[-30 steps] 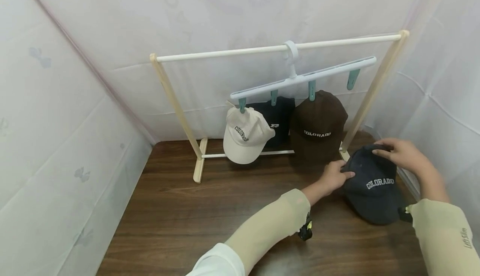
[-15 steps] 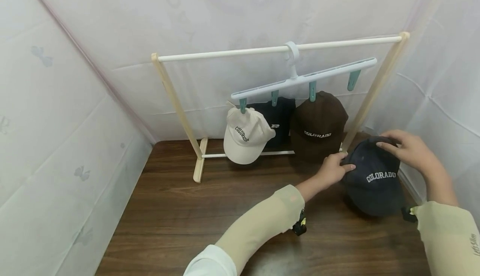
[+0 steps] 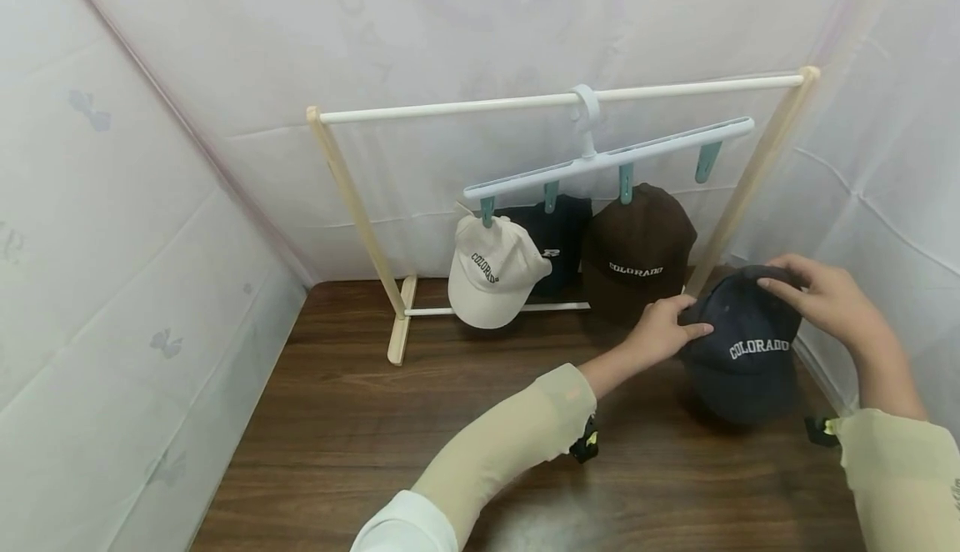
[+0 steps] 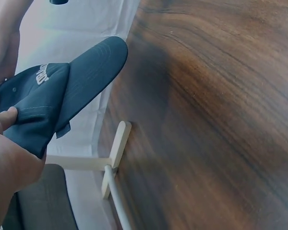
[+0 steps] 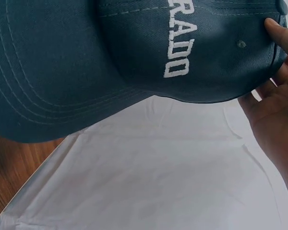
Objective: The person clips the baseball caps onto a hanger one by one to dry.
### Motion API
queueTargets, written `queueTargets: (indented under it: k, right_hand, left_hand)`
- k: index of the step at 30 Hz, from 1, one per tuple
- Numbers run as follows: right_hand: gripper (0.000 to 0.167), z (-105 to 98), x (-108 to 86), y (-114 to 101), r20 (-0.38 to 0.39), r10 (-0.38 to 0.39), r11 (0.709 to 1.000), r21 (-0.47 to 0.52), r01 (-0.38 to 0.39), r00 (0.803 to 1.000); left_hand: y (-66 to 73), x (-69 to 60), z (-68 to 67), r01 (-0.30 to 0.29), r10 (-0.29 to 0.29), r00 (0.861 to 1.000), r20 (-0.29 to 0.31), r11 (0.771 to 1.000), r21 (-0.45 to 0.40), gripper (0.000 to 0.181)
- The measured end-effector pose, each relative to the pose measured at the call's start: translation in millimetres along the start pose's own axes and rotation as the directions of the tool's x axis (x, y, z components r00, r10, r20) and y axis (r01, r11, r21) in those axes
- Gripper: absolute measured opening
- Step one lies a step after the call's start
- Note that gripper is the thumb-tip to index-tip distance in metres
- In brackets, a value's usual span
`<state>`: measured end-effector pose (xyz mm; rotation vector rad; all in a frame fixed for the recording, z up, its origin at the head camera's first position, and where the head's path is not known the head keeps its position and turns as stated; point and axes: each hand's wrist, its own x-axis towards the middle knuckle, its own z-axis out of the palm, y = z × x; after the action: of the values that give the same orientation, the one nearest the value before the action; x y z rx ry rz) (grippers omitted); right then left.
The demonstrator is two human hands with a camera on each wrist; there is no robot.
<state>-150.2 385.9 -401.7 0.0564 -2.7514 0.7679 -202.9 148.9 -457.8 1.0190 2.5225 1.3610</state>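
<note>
A navy baseball cap with white COLORADO lettering is held off the table between both hands, right of the rack. My left hand pinches its left side with the thumb in front. At the crown's upper right, my right hand grips the fabric, thumb on the outside; the right wrist view shows its fingers behind the cap's edge. From the tilted white clip hanger hang a cream cap at the left, a dark cap partly hidden behind it, and a brown cap. The hanger's rightmost green clip holds nothing.
The wooden rack's white top rod carries the hanger, and its right post stands just behind the hands. A brown wooden table lies beneath. White cloth walls enclose the back and sides.
Both hands have raised the navy cap slightly, its brim rising from near the table. The right hand has moved up and a little to the right. The hanging caps stay in place.
</note>
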Motion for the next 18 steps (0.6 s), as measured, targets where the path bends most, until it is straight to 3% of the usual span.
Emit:
queueTargets:
  k: [11,18]
  right_hand:
    - [0.023,-1.5,-0.8,-9.7,-0.062,-0.015,1.000,0.013,0.015,0.998]
    - [0.028,-8.7,4.8,-17.6,-0.113,-0.003,0.999,0.048,0.009,0.994]
  left_hand:
    - [5.9,-2.8,-17.6,-0.035,0.035,0.999,-0.022,0.999,-0.009,0.024]
    - [16.4,0.9,-35.7,-0.076,0.078,0.996,-0.043,0.996,0.044,0.026]
